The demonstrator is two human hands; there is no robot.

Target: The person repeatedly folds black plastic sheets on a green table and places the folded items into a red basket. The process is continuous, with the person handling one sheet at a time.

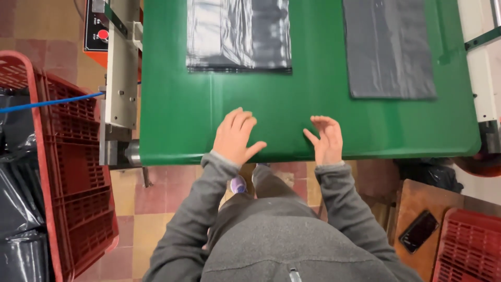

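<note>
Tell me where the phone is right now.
In the head view, the phone lies at lower right on a brown wooden board, beside a red crate, below the green table edge.

A glossy dark plastic bag (238, 35) is lying flat on the far part of the green surface (177, 115), left of centre, its near edge running straight across and its top cut off by the frame. Light is glinting off its creased film (it looks like several sheets stacked). A second bag (389, 49), matte grey, is lying flat far right, slightly skewed, well apart from the first one.
</note>
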